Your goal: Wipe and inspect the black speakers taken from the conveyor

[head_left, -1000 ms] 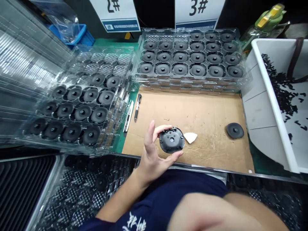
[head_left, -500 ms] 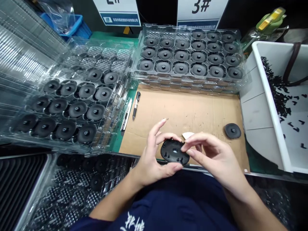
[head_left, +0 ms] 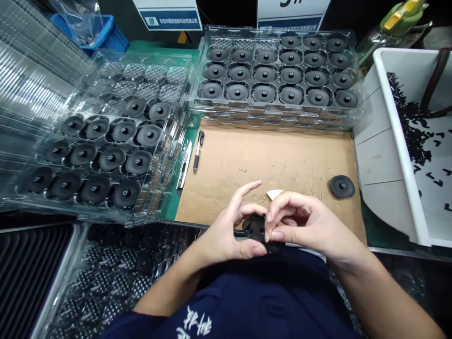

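Near the front edge of the cardboard, my left hand (head_left: 231,230) grips a round black plastic disc (head_left: 253,227) by its rim, thumb below and fingers above. My right hand (head_left: 300,223) is closed in a pinch over the disc's right side. Whatever lies between its fingertips is hidden. A white pointed piece (head_left: 274,193) lies just behind my right fingers. Another black disc (head_left: 342,186), with a small hub in its middle, rests on the cardboard to the right.
Clear trays of black discs stand at the left (head_left: 120,160) and back (head_left: 264,94). A pen (head_left: 198,151) and a utility knife (head_left: 184,165) lie at the left of the cardboard (head_left: 240,155). On the right, a white bin (head_left: 399,155) contains small black parts.
The disc has tilted and shifted slightly down. My right hand has moved in over it and covers more of it. The whole view has shifted a little.
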### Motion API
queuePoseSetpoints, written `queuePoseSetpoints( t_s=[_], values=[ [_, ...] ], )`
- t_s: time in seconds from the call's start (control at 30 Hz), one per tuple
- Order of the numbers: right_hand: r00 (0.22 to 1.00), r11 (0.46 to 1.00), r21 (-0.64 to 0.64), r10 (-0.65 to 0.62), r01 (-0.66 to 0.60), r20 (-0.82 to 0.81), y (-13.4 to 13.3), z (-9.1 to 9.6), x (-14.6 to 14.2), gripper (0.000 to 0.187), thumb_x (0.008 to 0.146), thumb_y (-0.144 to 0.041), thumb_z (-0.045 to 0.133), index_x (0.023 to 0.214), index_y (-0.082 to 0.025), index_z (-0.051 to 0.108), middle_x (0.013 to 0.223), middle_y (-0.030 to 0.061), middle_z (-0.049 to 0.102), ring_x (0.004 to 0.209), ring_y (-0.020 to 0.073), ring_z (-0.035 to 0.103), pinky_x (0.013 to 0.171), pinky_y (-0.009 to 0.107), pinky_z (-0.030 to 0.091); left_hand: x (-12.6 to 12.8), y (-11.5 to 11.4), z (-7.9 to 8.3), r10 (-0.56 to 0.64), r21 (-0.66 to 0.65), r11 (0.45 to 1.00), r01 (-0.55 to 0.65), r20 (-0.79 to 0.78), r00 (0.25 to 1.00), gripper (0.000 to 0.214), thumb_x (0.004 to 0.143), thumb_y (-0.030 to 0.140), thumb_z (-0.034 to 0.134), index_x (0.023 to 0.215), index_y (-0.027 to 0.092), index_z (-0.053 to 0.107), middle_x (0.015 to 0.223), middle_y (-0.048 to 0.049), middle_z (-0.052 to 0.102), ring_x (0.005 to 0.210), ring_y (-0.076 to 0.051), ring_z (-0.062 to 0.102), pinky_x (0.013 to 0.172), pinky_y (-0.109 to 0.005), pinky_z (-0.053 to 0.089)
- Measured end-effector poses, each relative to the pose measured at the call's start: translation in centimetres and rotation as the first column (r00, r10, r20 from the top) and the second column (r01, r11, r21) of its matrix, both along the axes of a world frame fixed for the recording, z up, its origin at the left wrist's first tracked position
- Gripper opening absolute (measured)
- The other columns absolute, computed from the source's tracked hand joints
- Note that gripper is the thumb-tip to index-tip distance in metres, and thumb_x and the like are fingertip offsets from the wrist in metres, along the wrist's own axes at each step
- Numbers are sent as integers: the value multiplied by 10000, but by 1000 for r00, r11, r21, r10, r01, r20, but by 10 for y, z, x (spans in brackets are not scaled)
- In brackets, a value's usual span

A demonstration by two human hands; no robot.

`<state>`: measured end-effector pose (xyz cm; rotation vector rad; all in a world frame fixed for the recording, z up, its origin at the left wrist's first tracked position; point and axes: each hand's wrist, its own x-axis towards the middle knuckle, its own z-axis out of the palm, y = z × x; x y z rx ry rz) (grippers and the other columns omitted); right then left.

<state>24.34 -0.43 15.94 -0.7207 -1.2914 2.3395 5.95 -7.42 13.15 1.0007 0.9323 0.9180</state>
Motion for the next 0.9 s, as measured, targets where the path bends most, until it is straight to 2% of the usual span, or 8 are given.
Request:
queuePoseSetpoints(
  t_s=[0.1, 0.2, 0.3, 0.4, 0.5, 0.6, 0.7, 0.9],
  values=[
    [1000, 1000, 20, -16, 16, 19, -4, 1, 3, 148, 784, -99, 654, 777, -177, 529, 791, -14, 637, 722, 71, 618, 681, 184, 511, 1, 0, -4, 16, 4, 1000, -16, -33, 999, 987, 649, 434, 749, 1425, 258, 165, 1117, -106, 617, 1127, -300, 543, 1038, -474, 300],
    [991, 990, 88, -119, 113, 66, -9, 1, 6, 141, 794, -93, 647, 764, -178, 538, 814, -10, 630, 751, 62, 600, 700, 166, 490, 3, 1, -10, 112, 195, 977, -91, -102, 988, 1014, 617, 400, 782, 1417, 262, 174, 1102, -95, 622, 1093, -276, 562, 1037, -475, 328],
    [969, 967, 105, -240, 233, 56, -15, -3, 10, 136, 786, -99, 665, 800, -196, 570, 824, -15, 630, 770, 67, 606, 691, 157, 485, 4, 3, -13, 235, 409, 899, -158, -145, 961, 1028, 601, 343, 806, 1414, 250, 183, 1125, -100, 607, 1081, -258, 562, 1001, -465, 397],
    [956, 949, 137, -292, 284, 37, -21, -10, 18, 102, 831, -138, 627, 865, -226, 588, 729, -40, 595, 660, 46, 588, 612, 135, 460, 4, 5, -13, 321, 530, 826, -192, -161, 933, 1031, 592, 296, 817, 1412, 231, 196, 1152, -114, 587, 1073, -255, 563, 945, -450, 463],
    [941, 926, 222, -328, 305, 79, -27, -16, 25, 106, 880, -160, 567, 922, -254, 595, 676, -51, 554, 600, 37, 542, 571, 133, 426, 4, 6, -12, 357, 604, 777, -175, -193, 914, 1054, 576, 256, 828, 1415, 207, 192, 1170, -125, 581, 1076, -259, 565, 951, -459, 467],
    [920, 887, 349, -367, 302, 135, -32, -16, 28, 109, 878, -154, 559, 904, -251, 600, 805, -18, 572, 748, 78, 546, 642, 182, 432, 4, 5, -11, 390, 654, 744, -140, -254, 885, 1079, 555, 243, 840, 1416, 206, 191, 1182, -129, 581, 1080, -267, 567, 967, -486, 453],
    [898, 825, 482, -413, 296, 155, -37, -13, 24, 124, 870, -145, 558, 911, -249, 610, 906, 5, 579, 853, 120, 540, 694, 238, 426, 4, 3, -11, 427, 683, 721, -115, -308, 851, 1094, 541, 243, 847, 1415, 209, 191, 1177, -140, 584, 1072, -280, 572, 948, -507, 464],
    [843, 744, 597, -500, 300, 199, -44, -7, 16, 207, 822, -151, 632, 977, -287, 626, 892, -19, 621, 762, 108, 546, 663, 248, 440, 3, -1, -13, 489, 753, 657, -45, -380, 785, 1097, 548, 223, 844, 1424, 213, 183, 1193, -150, 566, 1073, -285, 581, 925, -486, 492]
  ],
)
